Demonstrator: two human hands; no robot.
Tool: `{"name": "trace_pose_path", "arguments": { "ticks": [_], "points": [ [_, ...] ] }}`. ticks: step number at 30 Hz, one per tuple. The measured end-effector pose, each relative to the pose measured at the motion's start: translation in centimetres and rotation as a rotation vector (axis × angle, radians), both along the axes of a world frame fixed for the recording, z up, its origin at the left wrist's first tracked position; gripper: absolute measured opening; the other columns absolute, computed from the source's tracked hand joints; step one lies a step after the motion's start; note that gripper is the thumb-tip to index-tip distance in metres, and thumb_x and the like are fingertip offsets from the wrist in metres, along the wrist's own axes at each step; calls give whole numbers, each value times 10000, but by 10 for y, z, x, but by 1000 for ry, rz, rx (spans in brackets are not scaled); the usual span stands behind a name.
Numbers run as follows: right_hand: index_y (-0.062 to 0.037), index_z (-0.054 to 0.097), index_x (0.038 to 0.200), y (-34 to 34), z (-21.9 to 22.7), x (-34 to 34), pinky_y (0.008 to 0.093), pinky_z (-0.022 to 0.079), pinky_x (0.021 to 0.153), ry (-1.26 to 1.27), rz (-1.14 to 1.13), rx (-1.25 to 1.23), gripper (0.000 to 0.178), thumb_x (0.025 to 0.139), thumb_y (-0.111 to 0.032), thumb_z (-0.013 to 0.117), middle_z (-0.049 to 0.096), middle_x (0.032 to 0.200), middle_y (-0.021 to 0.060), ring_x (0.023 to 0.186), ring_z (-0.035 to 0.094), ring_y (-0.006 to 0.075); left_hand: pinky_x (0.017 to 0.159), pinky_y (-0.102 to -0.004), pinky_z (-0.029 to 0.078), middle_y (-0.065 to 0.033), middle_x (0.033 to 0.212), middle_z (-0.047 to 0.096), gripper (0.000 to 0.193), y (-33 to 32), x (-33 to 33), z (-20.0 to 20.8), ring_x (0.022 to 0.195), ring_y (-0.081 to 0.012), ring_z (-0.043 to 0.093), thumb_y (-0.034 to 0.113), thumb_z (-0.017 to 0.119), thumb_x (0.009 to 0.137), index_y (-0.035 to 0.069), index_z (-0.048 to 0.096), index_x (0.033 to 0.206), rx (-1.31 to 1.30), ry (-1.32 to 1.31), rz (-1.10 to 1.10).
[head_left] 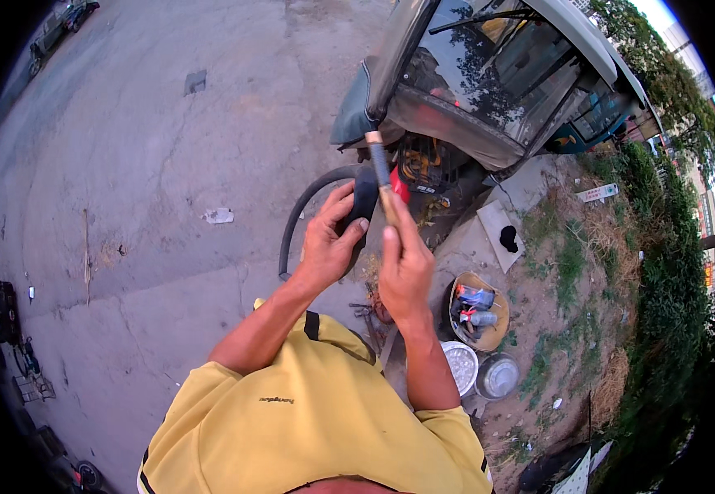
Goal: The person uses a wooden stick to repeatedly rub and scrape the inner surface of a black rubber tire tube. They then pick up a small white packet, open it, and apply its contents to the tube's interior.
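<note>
My left hand (330, 235) is closed round a black rubber inner tube (364, 196), its thumb on the near side. The rest of the tube hangs in a wide dark loop to the left and reaches the ground. In my right hand (407, 267) is a file-like tool (379, 160) with a wooden grip and a long grey shaft, light brown at its far end. The tool points away from me, just right of the tube; whether the two touch I cannot tell. Behind it, a red object (399, 186) is partly hidden.
Ahead stands a covered three-wheeler (448, 123) with a windscreen. A tub (493, 329) of bottles and tools, a white basin (461, 367) and a metal pot (498, 376) sit to the right. Metal tools (367, 317) lie by my feet. A pale board (496, 235) carries a black item.
</note>
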State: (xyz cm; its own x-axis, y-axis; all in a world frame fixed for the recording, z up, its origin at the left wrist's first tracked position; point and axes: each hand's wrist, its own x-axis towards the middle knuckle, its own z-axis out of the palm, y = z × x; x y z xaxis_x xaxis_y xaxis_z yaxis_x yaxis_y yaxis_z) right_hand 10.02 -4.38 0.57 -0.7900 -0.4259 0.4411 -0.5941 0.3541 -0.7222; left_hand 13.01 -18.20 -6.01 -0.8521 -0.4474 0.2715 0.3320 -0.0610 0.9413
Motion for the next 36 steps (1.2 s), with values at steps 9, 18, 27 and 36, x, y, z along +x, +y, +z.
{"name": "trace_pose_path", "arguments": {
  "ticks": [9,18,27,36],
  "points": [
    [-9,577,1498,-6,-6,4,480,569,923,18,8,71,443,1056,-49,562,688,1357,251,1173,696,445,1115,-326,446,-108,1502,568,458,-1,-6,-12,1360,-199,551,-74,654,930,-17,661,1384,39,-6,-24],
    [-3,560,1511,13,-30,27,451,576,929,32,-17,172,461,1051,-39,556,690,1374,234,1189,710,401,916,-277,490,-7,1293,630,350,-10,-5,-4,1040,-92,574,-32,698,955,-17,695,1305,67,-113,-54],
    [18,553,1515,30,-32,30,436,588,911,173,-15,130,479,1039,-26,584,711,1320,249,1125,741,394,826,-237,492,8,1116,656,211,-9,-11,0,931,-64,574,1,755,957,-39,734,1164,163,-51,-5],
    [-14,567,1519,5,-22,-1,433,601,855,257,-34,1,494,1026,-14,592,719,1310,229,1098,743,392,882,-260,504,-35,1188,665,190,-5,-6,7,1042,-98,601,-20,730,964,-33,756,1152,143,-7,-10]
  ]
}}
